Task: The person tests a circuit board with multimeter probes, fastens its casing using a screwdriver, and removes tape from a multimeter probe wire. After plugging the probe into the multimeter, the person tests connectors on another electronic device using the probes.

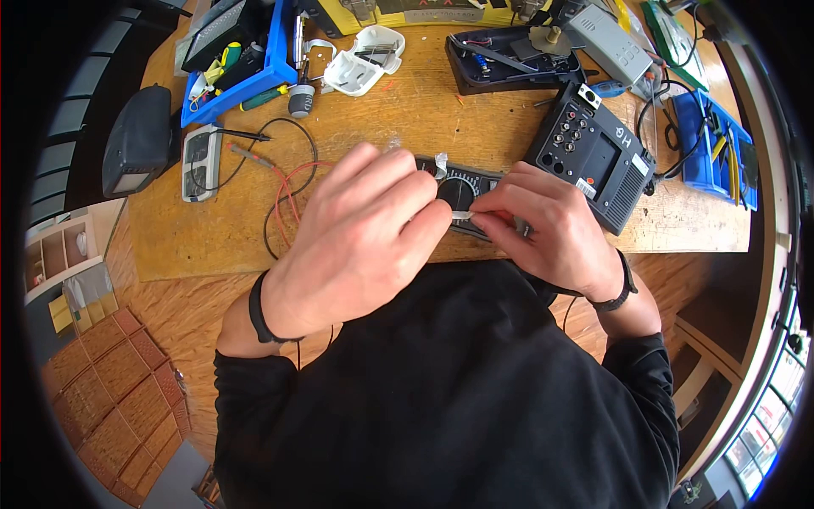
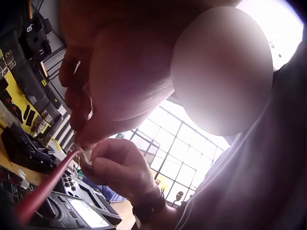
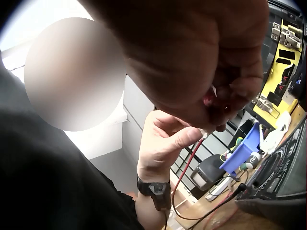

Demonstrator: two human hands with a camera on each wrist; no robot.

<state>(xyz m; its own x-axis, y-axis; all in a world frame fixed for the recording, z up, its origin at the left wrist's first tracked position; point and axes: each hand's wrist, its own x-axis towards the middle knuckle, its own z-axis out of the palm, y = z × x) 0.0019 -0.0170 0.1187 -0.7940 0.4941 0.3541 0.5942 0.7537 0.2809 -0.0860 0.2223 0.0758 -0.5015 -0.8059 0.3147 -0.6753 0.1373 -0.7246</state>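
Both hands meet at the fingertips over a dark multimeter (image 1: 458,193) at the table's front edge. My left hand (image 1: 356,229) pinches a red test lead (image 2: 50,189) between thumb and fingers. From the other side, my right hand (image 1: 551,225) pinches a small white strip (image 1: 462,215) beside the lead's end. A bit of red (image 3: 208,99) shows within the right hand's curled fingers, mostly hidden. A crumpled whitish scrap (image 1: 441,165) lies on the meter near its dial.
Right of the meter lies a black device with round sockets (image 1: 606,157). Red and black cables loop left, near a grey handheld meter (image 1: 202,161). Farther back are a blue bin (image 1: 280,76), a white bit case (image 1: 365,64) and a black tray of parts (image 1: 513,59).
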